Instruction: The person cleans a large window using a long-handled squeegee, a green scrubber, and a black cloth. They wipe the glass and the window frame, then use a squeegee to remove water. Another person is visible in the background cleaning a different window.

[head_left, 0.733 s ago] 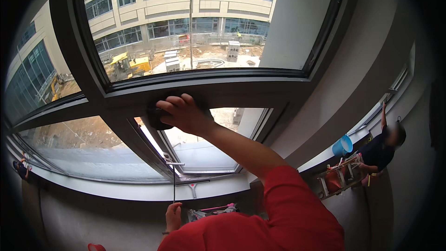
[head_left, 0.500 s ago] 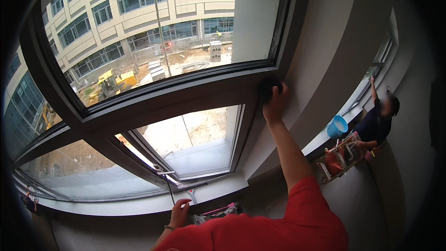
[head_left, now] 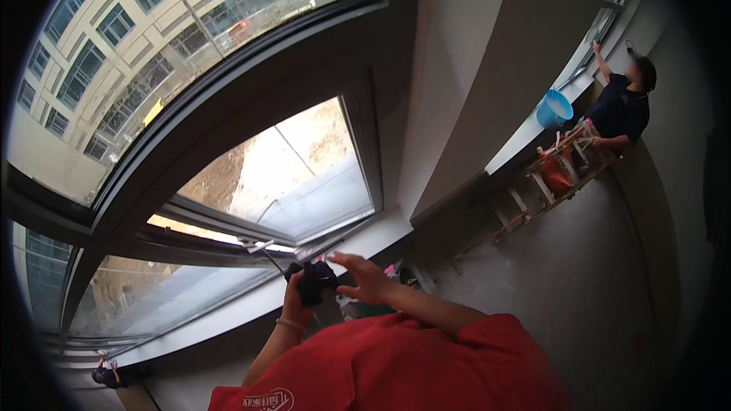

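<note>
vs half a sec ago, black cloth [head_left: 316, 283] is off the window frame [head_left: 384, 46], away from its r side, & down betw. the 2 hands. l hand [head_left: 295, 301]: fingers closed on cloth. r hand [head_left: 369, 280]: fingers spread, just right of cloth; can't tell if touching. thin rod [head_left: 274, 260] runs up-left from nr l fingers; can't tell if l hand grips it too. white sill [head_left: 384, 234] lies just beyond r fingertips. means neither hand's on frame: work there prob. paused for a cloth swap, r to l.
</note>
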A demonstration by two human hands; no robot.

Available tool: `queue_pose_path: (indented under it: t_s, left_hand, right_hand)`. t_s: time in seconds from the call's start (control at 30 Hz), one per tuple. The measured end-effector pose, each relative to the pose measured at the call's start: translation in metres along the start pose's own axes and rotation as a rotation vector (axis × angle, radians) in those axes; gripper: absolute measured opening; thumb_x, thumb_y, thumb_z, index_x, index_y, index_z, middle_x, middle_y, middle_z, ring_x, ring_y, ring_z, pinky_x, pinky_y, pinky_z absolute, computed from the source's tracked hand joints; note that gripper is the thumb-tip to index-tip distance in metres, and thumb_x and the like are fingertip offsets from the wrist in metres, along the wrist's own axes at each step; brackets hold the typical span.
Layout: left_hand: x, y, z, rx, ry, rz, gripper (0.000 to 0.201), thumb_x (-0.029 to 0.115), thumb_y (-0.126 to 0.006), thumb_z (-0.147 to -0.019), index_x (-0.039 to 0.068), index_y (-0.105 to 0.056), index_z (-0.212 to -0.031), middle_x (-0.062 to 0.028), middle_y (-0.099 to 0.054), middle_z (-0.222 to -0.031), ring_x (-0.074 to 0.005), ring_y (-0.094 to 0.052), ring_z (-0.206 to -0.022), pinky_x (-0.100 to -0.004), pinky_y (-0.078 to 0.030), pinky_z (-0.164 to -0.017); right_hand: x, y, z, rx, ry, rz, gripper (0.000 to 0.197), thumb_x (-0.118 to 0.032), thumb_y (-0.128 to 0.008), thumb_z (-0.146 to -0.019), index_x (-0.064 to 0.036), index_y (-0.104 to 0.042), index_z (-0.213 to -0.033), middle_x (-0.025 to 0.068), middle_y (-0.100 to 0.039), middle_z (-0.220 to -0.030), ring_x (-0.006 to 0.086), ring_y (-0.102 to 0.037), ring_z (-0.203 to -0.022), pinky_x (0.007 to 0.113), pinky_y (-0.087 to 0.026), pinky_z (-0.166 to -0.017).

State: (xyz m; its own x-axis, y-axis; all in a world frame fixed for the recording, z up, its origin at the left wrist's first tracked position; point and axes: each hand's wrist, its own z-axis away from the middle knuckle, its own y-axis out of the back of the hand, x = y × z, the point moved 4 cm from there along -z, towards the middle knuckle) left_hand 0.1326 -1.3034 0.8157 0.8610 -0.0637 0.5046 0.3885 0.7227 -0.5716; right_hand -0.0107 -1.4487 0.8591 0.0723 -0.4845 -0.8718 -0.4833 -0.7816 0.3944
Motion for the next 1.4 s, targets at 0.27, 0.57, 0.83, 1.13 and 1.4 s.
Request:
queue_pose_path:
  t_s: [0.27,0.57,0.83,1.13,1.4]
  left_hand:
    - [-0.008,0.098,0.065,0.465,-0.299,-0.376,0.041,0.002,-0.059,-0.082,0.007,-0.05,-0.122,-0.0077,-0.057,-0.109,-0.0196,-0.059,-0.098,-0.0311,-0.053,-0.084]
    - [-0.058,0.126,0.091,0.576,-0.089,-0.38,0.042,0.0,-0.06,-0.081,0.005,-0.051,-0.121,-0.0095,-0.058,-0.109,-0.0192,-0.061,-0.095,-0.0302,-0.053,-0.082]
    - [-0.048,0.083,0.083,0.468,-0.032,-0.553,0.04,-0.004,-0.063,-0.079,0.006,-0.053,-0.117,-0.0086,-0.058,-0.111,-0.0178,-0.06,-0.099,-0.0286,-0.051,-0.084]
    - [0.02,-0.051,0.021,0.24,-0.91,-1.238,0.06,-0.006,-0.067,-0.064,0.01,-0.056,-0.12,-0.0145,-0.047,-0.125,-0.0336,-0.047,-0.118,-0.0379,-0.039,-0.102]
    - [0.097,-0.043,-0.04,0.037,-0.662,-0.471,0.044,-0.008,-0.058,-0.075,0.007,-0.058,-0.116,-0.0068,-0.061,-0.107,-0.0177,-0.059,-0.101,-0.0302,-0.046,-0.092]
  right_hand:
    - [0.217,-0.027,0.19,-0.387,-0.964,0.326,0.043,-0.029,-0.071,-0.079,-0.0096,-0.055,-0.113,0.0134,-0.063,-0.109,0.0315,-0.06,-0.103,0.042,-0.049,-0.086]
    - [0.207,-0.124,0.183,-0.609,-1.099,0.388,0.092,-0.032,-0.083,-0.069,-0.009,-0.028,-0.138,0.0184,-0.051,-0.13,0.0366,-0.052,-0.117,0.047,-0.048,-0.091]
    - [0.227,-0.124,0.179,-0.662,-1.025,0.261,0.059,-0.021,-0.072,-0.079,-0.0087,-0.043,-0.129,0.0199,-0.06,-0.115,0.0359,-0.058,-0.108,0.044,-0.048,-0.088]
    - [0.071,-0.026,0.039,-0.287,-0.493,-0.488,0.035,-0.01,-0.061,-0.089,-0.0014,-0.046,-0.12,0.0091,-0.06,-0.107,0.0198,-0.059,-0.096,0.033,-0.047,-0.083]
    - [-0.021,0.13,0.008,0.307,-0.507,-0.7,0.048,-0.001,-0.066,-0.084,0.0002,-0.046,-0.128,0.0088,-0.056,-0.122,0.0167,-0.054,-0.11,0.031,-0.044,-0.094]
